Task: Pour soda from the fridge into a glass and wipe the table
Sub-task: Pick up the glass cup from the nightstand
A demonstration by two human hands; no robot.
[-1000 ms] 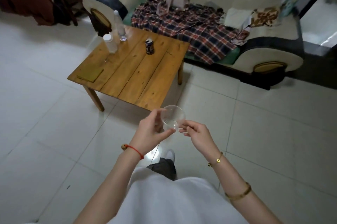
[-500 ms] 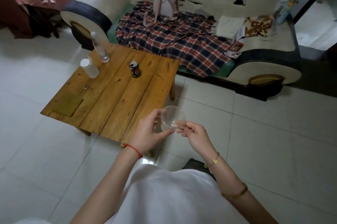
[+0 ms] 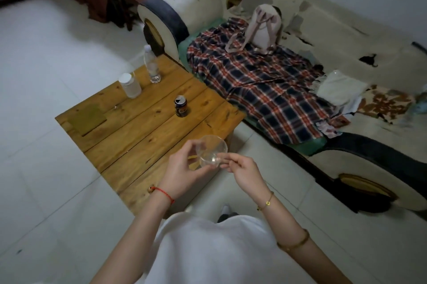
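I hold a clear empty glass [image 3: 211, 149] above the near right corner of the low wooden table [image 3: 129, 135]. My left hand [image 3: 184, 168] grips its side, and my right hand [image 3: 242, 169] pinches its base from the right. An opened dark soda can [image 3: 181, 106] stands upright on the table, farther back. An olive-green cloth [image 3: 89, 117] lies flat at the table's left edge.
A clear water bottle [image 3: 151, 66] and a white-capped jar [image 3: 129, 85] stand at the table's far corner. A worn sofa [image 3: 323, 75] with a plaid blanket [image 3: 265, 85] and a bag [image 3: 263, 27] runs along the right. White tile floor [image 3: 46, 191] surrounds the table.
I have walked closer to the table; it now lies just under my hands. Both hands still hold the glass the same way.
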